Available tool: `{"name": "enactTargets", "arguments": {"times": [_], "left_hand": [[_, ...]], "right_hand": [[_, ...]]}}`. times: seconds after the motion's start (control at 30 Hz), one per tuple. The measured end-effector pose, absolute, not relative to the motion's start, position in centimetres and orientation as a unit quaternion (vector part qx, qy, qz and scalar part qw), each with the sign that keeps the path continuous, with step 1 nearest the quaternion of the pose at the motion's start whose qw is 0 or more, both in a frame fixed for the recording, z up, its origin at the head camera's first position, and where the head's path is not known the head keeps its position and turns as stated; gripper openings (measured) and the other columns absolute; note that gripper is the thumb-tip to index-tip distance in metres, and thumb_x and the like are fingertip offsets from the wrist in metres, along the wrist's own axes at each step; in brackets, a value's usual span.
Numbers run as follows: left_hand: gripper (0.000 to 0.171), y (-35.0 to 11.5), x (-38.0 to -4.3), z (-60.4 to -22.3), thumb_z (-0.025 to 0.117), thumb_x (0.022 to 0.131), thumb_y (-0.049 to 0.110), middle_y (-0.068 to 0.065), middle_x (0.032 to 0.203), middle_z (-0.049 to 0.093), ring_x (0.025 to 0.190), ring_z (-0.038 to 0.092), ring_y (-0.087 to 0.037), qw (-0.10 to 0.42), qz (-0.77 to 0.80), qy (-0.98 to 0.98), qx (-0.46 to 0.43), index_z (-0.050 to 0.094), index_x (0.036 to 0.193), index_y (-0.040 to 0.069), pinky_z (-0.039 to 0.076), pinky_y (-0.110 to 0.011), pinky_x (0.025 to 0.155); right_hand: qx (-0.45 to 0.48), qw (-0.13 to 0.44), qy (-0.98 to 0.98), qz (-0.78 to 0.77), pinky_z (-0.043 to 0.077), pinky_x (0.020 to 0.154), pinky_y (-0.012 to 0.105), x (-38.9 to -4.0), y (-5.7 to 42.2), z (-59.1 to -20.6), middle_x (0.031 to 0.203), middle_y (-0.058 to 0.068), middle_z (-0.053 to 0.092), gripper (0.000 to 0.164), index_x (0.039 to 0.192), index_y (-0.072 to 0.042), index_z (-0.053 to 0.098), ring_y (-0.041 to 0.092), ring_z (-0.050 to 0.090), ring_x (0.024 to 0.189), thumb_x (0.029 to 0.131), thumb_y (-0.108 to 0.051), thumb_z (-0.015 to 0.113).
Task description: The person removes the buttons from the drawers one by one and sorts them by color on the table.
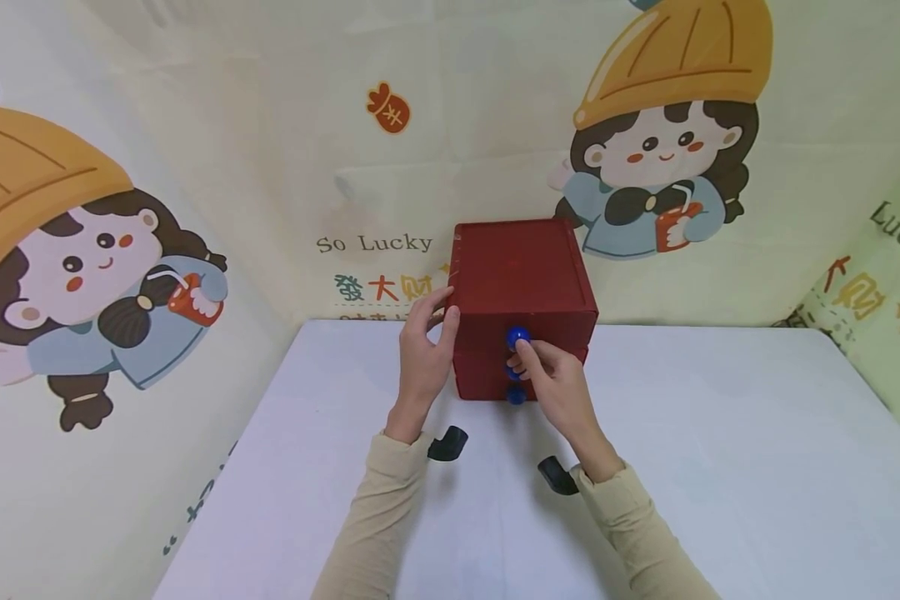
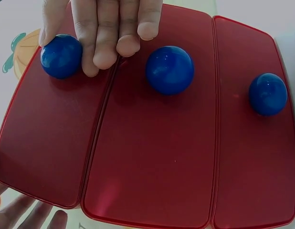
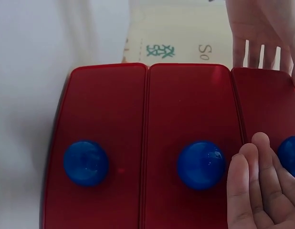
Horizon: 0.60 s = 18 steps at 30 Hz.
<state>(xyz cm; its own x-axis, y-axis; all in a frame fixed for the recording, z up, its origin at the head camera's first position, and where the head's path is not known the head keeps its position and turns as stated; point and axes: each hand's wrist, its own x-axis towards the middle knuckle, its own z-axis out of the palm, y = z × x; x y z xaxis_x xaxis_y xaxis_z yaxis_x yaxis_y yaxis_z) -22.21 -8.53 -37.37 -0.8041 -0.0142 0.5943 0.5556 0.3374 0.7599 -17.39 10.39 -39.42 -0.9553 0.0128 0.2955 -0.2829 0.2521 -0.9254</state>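
Note:
A dark red box with three drawers (image 1: 521, 271) stands on the table, with one round blue knob on each drawer front. The right hand (image 1: 558, 383) pinches the top blue knob (image 1: 518, 337) between thumb and index finger; its other fingers stretch in front of the drawers. Below it are the middle knob (image 3: 201, 164) and the bottom knob (image 3: 86, 162). All three drawer fronts look closed in the left wrist view. The left hand (image 1: 425, 354) rests its fairly straight fingers against the box's left side, near the top drawer.
The white table (image 1: 720, 442) extends to both sides and in front of the box. Behind it hangs a printed cloth (image 1: 292, 125) with cartoon figures and lettering. A black wrist device (image 1: 448, 444) sits at the left cuff, another black device (image 1: 557, 476) at the right cuff.

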Motion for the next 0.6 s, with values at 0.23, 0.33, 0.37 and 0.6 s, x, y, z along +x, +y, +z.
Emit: {"name": "enactTargets", "arguments": {"times": [0.23, 0.33, 0.37, 0.6], "left_hand": [[0.038, -8.5, -22.2, -37.3, 0.056, 0.102, 0.030, -0.002, 0.133, 0.060, 0.121, 0.056, -0.014, 0.259, -0.550, -0.775, -0.172, 0.059, 0.135, 0.012, 0.053, -0.040, 0.099], [0.038, -8.4, -22.3, -37.3, 0.056, 0.102, 0.030, -0.002, 0.133, 0.060, 0.121, 0.056, -0.014, 0.258, -0.554, -0.772, -0.173, 0.059, 0.135, 0.012, 0.053, -0.039, 0.100], [0.038, -8.4, -22.3, -37.3, 0.056, 0.102, 0.030, -0.002, 0.133, 0.060, 0.120, 0.056, -0.014, 0.258, -0.553, -0.773, -0.172, 0.059, 0.135, 0.012, 0.053, -0.039, 0.100], [0.038, -8.5, -22.4, -37.3, 0.056, 0.102, 0.030, -0.002, 0.133, 0.060, 0.120, 0.057, -0.013, 0.254, -0.556, -0.774, -0.167, 0.059, 0.135, 0.012, 0.053, -0.037, 0.099]], "right_hand": [[0.076, 0.113, -0.782, 0.608, 0.060, 0.077, 0.040, -17.5, 10.3, -39.0, 0.093, 0.014, 0.073, 0.042, 0.101, 0.000, 0.072, 0.027, 0.069, 0.083, 0.103, -0.037, 0.053], [0.070, 0.102, -0.784, 0.609, 0.060, 0.078, 0.043, -17.6, 10.4, -38.6, 0.093, 0.014, 0.074, 0.046, 0.100, 0.000, 0.073, 0.027, 0.069, 0.082, 0.103, -0.041, 0.052], [0.068, 0.098, -0.784, 0.609, 0.060, 0.079, 0.044, -17.6, 10.4, -38.5, 0.093, 0.013, 0.074, 0.046, 0.101, -0.001, 0.073, 0.026, 0.069, 0.082, 0.102, -0.042, 0.052], [0.064, 0.097, -0.789, 0.603, 0.060, 0.080, 0.045, -17.8, 10.5, -38.5, 0.093, 0.013, 0.075, 0.047, 0.103, -0.002, 0.074, 0.025, 0.070, 0.082, 0.101, -0.044, 0.054]]}}
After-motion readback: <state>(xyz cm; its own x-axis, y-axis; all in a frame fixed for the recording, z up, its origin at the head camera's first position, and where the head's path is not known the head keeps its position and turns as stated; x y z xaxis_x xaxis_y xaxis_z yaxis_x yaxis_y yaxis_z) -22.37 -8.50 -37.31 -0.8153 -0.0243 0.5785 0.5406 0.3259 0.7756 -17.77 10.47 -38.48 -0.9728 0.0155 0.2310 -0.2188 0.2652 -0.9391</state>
